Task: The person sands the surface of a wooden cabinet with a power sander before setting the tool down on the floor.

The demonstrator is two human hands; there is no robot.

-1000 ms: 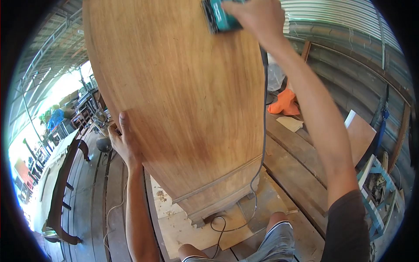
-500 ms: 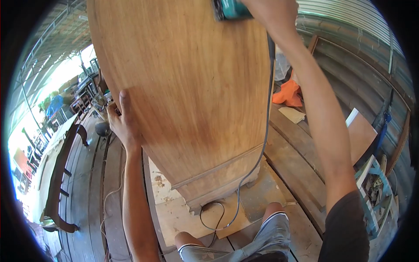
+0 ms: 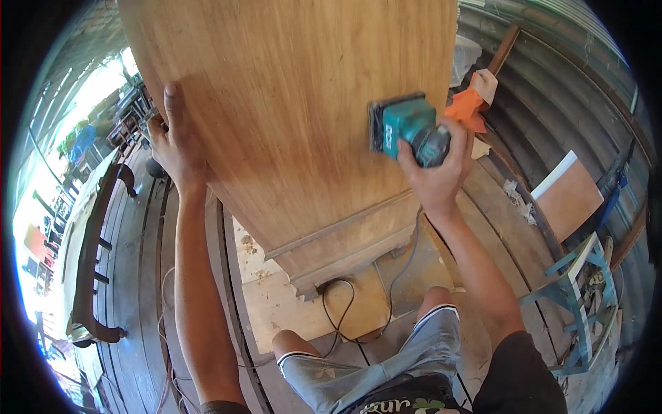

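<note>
A large wooden panel (image 3: 289, 117), the side of a piece of furniture with a moulded base (image 3: 345, 241), stands upright before me. My right hand (image 3: 445, 165) is closed around a teal electric sander (image 3: 407, 127), whose dark pad lies against the panel's right part. The sander's black cord (image 3: 407, 269) hangs down and loops at the foot of the furniture. At the panel's left edge, my left hand (image 3: 181, 148) grips the wood, thumb on the face and fingers around the edge.
Plywood sheets (image 3: 269, 321) lie under the furniture on a plank floor (image 3: 141, 276). To the left stands a low table with curved legs (image 3: 89, 276). An orange cloth (image 3: 465, 107), a leaning board (image 3: 569, 196) and a blue-grey stool frame (image 3: 583, 303) are on the right, near a corrugated wall (image 3: 552, 96).
My right hand has brought the sander down from the panel's top right to lower on its right side. My left hand keeps its grip on the edge; the view has shifted slightly.
</note>
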